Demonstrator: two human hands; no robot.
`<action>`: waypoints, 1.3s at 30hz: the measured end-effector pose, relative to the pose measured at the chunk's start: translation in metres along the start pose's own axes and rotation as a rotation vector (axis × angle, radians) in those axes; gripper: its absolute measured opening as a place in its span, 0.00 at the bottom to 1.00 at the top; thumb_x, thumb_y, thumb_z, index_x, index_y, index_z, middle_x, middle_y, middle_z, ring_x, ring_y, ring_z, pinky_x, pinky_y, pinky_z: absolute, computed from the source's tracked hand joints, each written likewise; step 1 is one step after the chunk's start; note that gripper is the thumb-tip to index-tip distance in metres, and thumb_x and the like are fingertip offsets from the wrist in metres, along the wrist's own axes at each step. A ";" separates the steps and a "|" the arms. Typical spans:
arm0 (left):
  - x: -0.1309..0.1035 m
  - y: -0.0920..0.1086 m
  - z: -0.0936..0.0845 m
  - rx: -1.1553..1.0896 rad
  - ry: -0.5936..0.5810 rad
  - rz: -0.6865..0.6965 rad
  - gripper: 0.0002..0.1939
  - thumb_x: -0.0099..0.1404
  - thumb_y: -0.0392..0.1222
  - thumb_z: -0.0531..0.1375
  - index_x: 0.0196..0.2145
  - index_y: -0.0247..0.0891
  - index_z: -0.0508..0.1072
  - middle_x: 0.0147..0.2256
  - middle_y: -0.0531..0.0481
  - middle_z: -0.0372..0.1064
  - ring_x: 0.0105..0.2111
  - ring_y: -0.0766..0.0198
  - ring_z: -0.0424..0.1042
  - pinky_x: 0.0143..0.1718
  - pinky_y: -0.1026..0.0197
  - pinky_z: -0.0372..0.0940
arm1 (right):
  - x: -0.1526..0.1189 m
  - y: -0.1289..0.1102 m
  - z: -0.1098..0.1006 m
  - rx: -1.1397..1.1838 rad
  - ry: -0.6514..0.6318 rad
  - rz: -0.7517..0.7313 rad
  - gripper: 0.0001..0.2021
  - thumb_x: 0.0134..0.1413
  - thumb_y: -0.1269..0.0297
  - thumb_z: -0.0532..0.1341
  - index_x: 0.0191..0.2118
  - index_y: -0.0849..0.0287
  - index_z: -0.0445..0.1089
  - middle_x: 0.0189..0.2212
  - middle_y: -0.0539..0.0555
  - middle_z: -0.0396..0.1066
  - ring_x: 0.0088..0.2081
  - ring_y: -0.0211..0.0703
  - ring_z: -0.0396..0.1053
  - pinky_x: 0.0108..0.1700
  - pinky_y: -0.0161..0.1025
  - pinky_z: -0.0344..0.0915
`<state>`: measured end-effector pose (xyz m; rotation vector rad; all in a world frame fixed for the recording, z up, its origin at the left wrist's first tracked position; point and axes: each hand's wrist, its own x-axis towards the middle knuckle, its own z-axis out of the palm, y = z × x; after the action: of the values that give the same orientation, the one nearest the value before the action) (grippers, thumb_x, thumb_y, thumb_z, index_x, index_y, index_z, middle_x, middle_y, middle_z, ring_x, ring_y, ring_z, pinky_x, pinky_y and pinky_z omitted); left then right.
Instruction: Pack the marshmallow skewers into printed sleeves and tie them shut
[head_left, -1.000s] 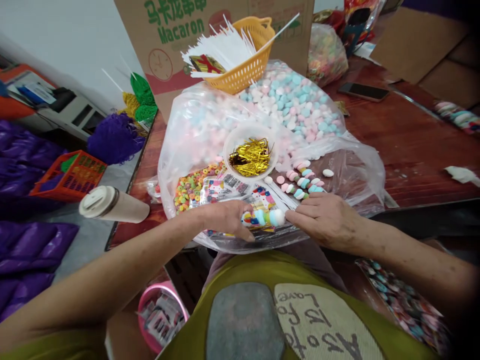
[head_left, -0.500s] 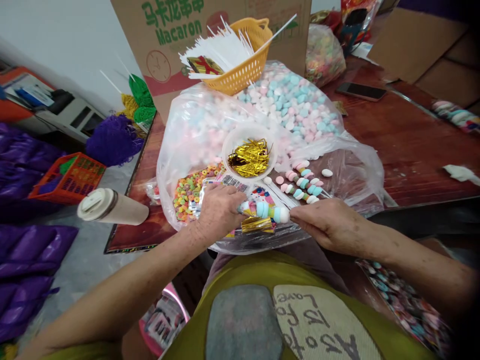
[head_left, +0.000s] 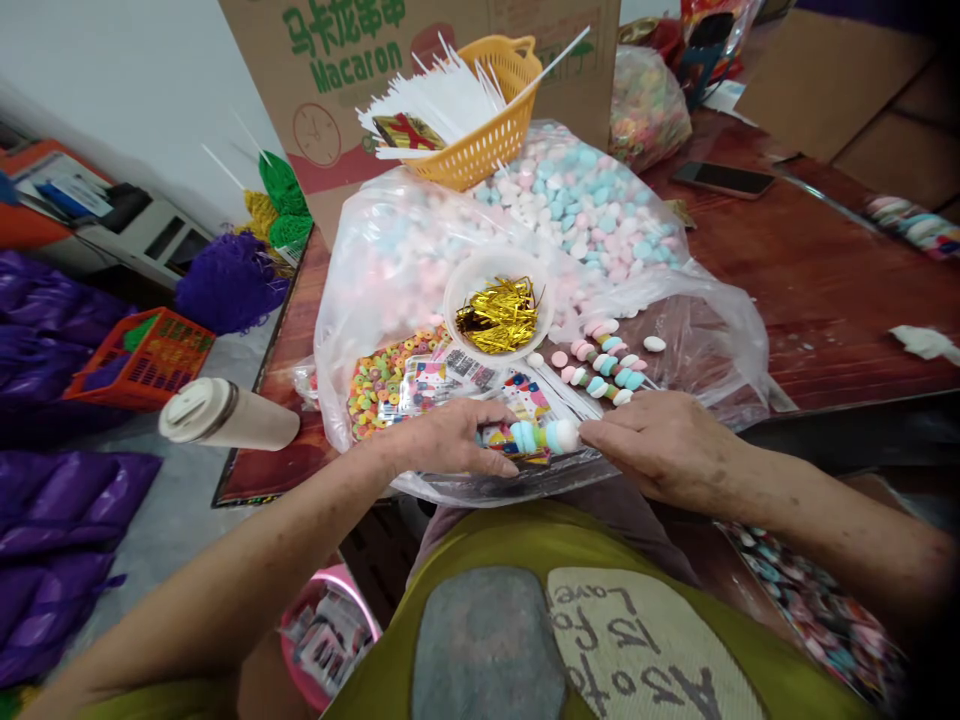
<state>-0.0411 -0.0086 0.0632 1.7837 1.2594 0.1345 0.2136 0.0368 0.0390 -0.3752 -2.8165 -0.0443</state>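
A candy skewer point(head_left: 534, 436) with blue, green and white puffy pieces lies level in front of me. My right hand point(head_left: 660, 445) pinches its right end, beside the white piece. My left hand point(head_left: 450, 438) is at the skewer's other end, thumb and fingers spread apart around it. Under and behind the skewer are printed packets point(head_left: 525, 395) and a bundle of white sticks point(head_left: 562, 390). Several finished-looking candy skewers point(head_left: 607, 360) lie just beyond my right hand. A clear bowl point(head_left: 450, 310) of gold twist ties point(head_left: 499, 315) stands behind the packets.
A plastic sheet bag point(head_left: 360, 240) holds pastel candies point(head_left: 585, 215) and ring-shaped cereal point(head_left: 375, 390). A yellow basket point(head_left: 480, 150) of white sticks stands by a cardboard box point(head_left: 277, 60). A lidded cup point(head_left: 232, 415) is at left, a phone point(head_left: 724, 179) at back right.
My left hand has loosened, its thumb and fingers parting and shifting a little left. The gold strip under the skewer is now mostly covered. My right hand stays at the skewer's end.
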 end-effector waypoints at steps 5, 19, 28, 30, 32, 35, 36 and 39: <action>0.010 -0.002 0.003 0.021 0.094 -0.113 0.15 0.48 0.46 0.65 0.33 0.37 0.70 0.28 0.55 0.68 0.30 0.65 0.66 0.32 0.65 0.59 | 0.003 -0.002 -0.004 -0.142 0.109 -0.175 0.08 0.58 0.74 0.50 0.36 0.62 0.65 0.21 0.49 0.66 0.23 0.38 0.59 0.30 0.40 0.48; -0.004 -0.010 -0.008 -0.442 -0.033 -0.024 0.17 0.57 0.49 0.61 0.42 0.37 0.73 0.37 0.51 0.73 0.36 0.65 0.69 0.40 0.62 0.62 | 0.000 0.001 -0.003 -0.235 0.092 -0.202 0.09 0.59 0.75 0.49 0.37 0.62 0.65 0.20 0.49 0.65 0.23 0.37 0.59 0.29 0.40 0.49; 0.001 -0.012 -0.008 -0.637 0.000 -0.090 0.12 0.53 0.40 0.63 0.36 0.35 0.74 0.33 0.51 0.74 0.32 0.68 0.70 0.38 0.63 0.63 | 0.001 0.001 -0.002 -0.213 0.129 -0.182 0.07 0.58 0.76 0.51 0.39 0.62 0.63 0.20 0.47 0.64 0.23 0.37 0.58 0.29 0.40 0.50; 0.001 -0.008 -0.011 -0.580 -0.051 -0.082 0.14 0.54 0.42 0.63 0.39 0.36 0.74 0.34 0.51 0.73 0.33 0.67 0.70 0.38 0.62 0.63 | 0.000 0.002 -0.002 -0.208 0.140 -0.174 0.07 0.57 0.76 0.51 0.40 0.62 0.62 0.20 0.47 0.64 0.23 0.37 0.59 0.29 0.39 0.50; 0.000 -0.005 -0.012 -0.466 -0.107 -0.045 0.19 0.51 0.45 0.65 0.41 0.37 0.73 0.35 0.52 0.73 0.35 0.66 0.69 0.38 0.63 0.63 | -0.001 0.003 -0.001 -0.193 0.151 -0.151 0.09 0.56 0.77 0.50 0.40 0.62 0.62 0.20 0.48 0.65 0.23 0.38 0.59 0.29 0.39 0.50; 0.000 -0.003 -0.012 -0.223 -0.117 -0.046 0.20 0.48 0.47 0.67 0.38 0.38 0.73 0.31 0.55 0.71 0.32 0.65 0.67 0.35 0.65 0.62 | -0.002 0.004 0.001 -0.173 0.168 -0.138 0.10 0.56 0.77 0.50 0.41 0.61 0.62 0.21 0.48 0.65 0.24 0.38 0.59 0.29 0.39 0.50; 0.001 -0.002 -0.011 -0.160 -0.104 -0.063 0.18 0.49 0.48 0.66 0.36 0.38 0.73 0.29 0.56 0.70 0.30 0.66 0.67 0.33 0.66 0.61 | -0.002 0.004 0.001 -0.168 0.173 -0.151 0.10 0.56 0.77 0.50 0.41 0.61 0.62 0.21 0.48 0.65 0.24 0.38 0.59 0.30 0.39 0.50; 0.003 -0.003 -0.008 -0.099 -0.041 -0.056 0.13 0.52 0.48 0.64 0.30 0.36 0.73 0.25 0.57 0.68 0.27 0.69 0.65 0.30 0.67 0.60 | -0.001 0.003 0.001 -0.160 0.163 -0.201 0.09 0.57 0.77 0.50 0.41 0.62 0.62 0.21 0.48 0.65 0.24 0.38 0.59 0.30 0.39 0.50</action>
<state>-0.0458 -0.0010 0.0640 1.6569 1.2515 0.1259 0.2150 0.0400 0.0382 -0.1149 -2.6852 -0.3301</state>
